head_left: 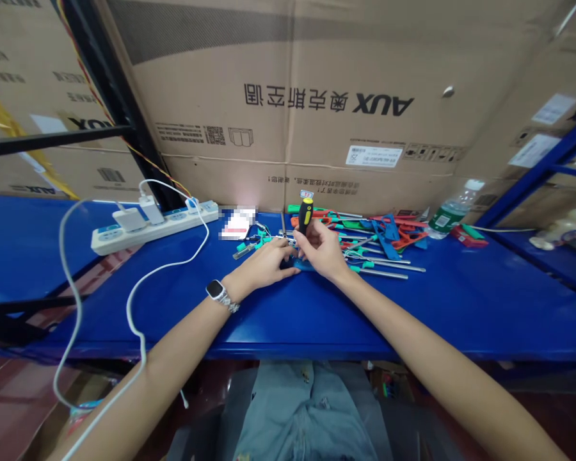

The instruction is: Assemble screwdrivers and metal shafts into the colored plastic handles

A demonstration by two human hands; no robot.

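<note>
A screwdriver with a black and yellow handle stands nearly upright in my right hand, whose fingers are closed around its lower part. Its tip is hidden behind my fingers. Below it, my left hand bends its fingers over a blue plastic part lying low on the table; most of that part is covered. Just beyond both hands spreads a pile of metal rods with green ends, thin wires, and red and blue plastic handles.
A white power strip with chargers lies at the left on the blue table. Its white cable runs over my left forearm. A plastic bottle stands at the right. A large cardboard box walls off the back.
</note>
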